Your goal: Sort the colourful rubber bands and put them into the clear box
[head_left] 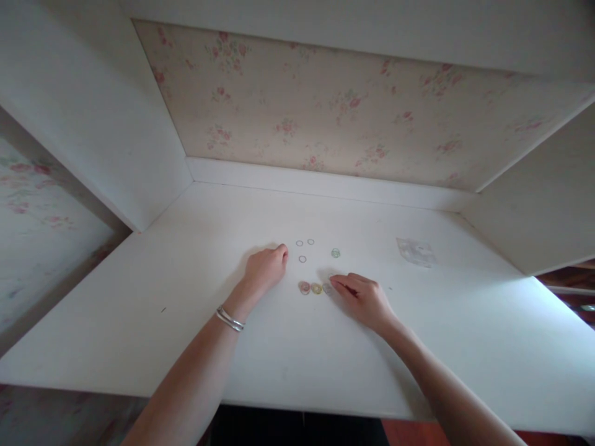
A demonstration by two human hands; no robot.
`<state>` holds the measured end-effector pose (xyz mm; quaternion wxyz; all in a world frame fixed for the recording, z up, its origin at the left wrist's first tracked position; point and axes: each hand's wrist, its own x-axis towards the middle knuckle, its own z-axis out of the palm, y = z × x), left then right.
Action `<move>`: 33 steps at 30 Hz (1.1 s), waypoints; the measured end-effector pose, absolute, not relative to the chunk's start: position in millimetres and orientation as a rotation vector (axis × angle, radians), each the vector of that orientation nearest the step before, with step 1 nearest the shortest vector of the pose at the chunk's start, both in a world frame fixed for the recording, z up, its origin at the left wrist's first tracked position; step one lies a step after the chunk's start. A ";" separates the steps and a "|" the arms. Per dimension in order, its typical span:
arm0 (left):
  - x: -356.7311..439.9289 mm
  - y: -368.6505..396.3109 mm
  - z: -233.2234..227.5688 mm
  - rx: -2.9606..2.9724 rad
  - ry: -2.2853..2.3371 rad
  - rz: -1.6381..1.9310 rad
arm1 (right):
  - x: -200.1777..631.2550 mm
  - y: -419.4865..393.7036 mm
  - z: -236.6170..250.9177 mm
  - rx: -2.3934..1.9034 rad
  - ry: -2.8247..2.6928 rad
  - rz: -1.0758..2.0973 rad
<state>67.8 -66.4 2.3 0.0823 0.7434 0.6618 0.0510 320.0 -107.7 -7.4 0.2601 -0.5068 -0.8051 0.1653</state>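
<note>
Right grip [365,302] pinched beside rings [317,288], left grip [266,267] fisted, contents unclear; white desktop [279,365], floral wallpaper [307,105] behind.

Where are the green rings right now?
In the head view, the green rings lie on the white tabletop, a little right of centre, between the dark rings and the clear bag, just beyond the right hand.
</note>
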 end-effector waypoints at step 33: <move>92.6 -74.4 9.7 2.320 1.683 0.395 | 334.4 -113.7 -15.7 -1.439 -1.918 0.483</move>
